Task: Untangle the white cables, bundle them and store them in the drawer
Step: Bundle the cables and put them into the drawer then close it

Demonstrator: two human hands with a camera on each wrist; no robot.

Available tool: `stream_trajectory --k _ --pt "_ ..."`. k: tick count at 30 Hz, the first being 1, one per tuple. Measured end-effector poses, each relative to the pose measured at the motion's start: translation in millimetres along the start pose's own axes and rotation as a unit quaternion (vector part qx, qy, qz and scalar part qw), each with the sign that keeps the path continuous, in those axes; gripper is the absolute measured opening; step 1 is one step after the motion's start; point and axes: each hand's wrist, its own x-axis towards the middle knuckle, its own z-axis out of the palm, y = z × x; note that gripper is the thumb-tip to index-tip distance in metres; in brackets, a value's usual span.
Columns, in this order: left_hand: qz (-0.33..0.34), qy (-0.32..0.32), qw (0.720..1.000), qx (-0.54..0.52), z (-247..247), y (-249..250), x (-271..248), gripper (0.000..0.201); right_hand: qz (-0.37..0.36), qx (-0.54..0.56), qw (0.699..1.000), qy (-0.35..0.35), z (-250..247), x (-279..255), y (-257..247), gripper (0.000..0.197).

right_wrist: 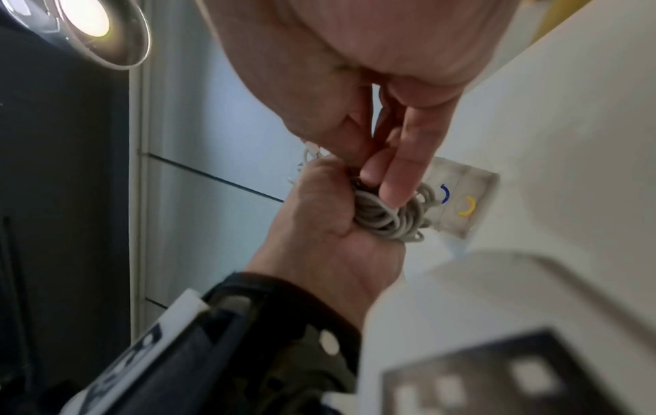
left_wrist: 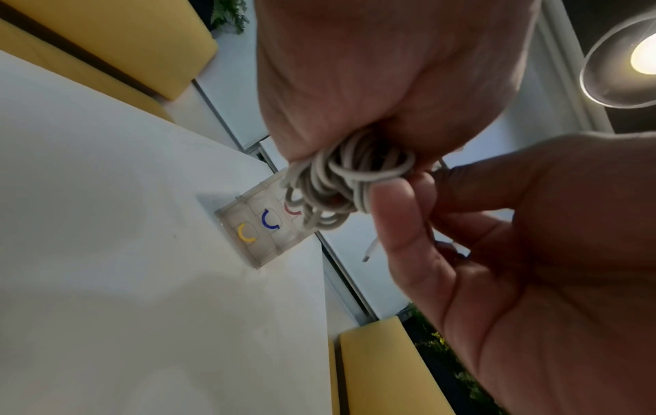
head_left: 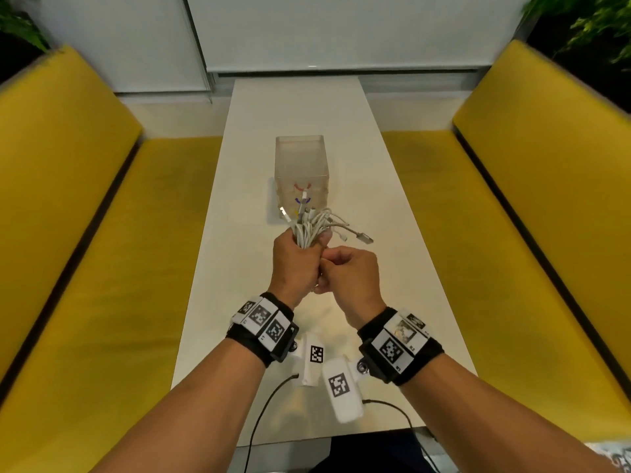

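Observation:
A bundle of white cables (head_left: 311,227) stands upright in my left hand (head_left: 300,264), which grips it round the middle above the white table (head_left: 293,107). Plug ends fan out at the top. The bundle's looped lower end (left_wrist: 341,191) sticks out below my left hand (left_wrist: 355,134). My right hand (head_left: 341,274) sits close against the left, and its thumb and fingers (right_wrist: 397,182) pinch those loops (right_wrist: 390,219). Behind the hands stands a small translucent drawer unit (head_left: 302,165) with red, blue and yellow handles; its drawers look shut.
Yellow benches (head_left: 68,199) (head_left: 546,199) flank the narrow table. Two white tagged blocks (head_left: 314,356) (head_left: 341,387) with black leads lie by the near edge. A lamp (left_wrist: 635,56) hangs overhead. A white wall closes the far end.

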Motion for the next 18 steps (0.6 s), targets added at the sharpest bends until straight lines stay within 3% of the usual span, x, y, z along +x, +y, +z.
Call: stream_trajectory --k 5,7,11,15,18 --pt "0.004 0.05 0.999 -0.014 -19 -9 3 0.013 0.015 -0.12 0.977 -0.175 -7 0 -13 0.023" --pt "0.017 0.057 0.998 -0.002 -21 -7 5 0.012 0.053 -0.104 0.981 -0.152 -11 20 -22 0.019" --pt "0.013 0.075 0.997 -0.003 -26 3 15 0.015 0.074 -0.099 0.992 -0.038 -8 78 -20 0.017" --pt "-0.001 0.068 0.998 -0.009 -36 8 23 0.014 0.083 -0.105 0.99 -0.032 13 134 3 0.012" --pt "0.001 0.069 0.997 -0.017 -42 12 29 0.022 0.133 -0.032 0.991 -0.004 34 169 10 0.016"
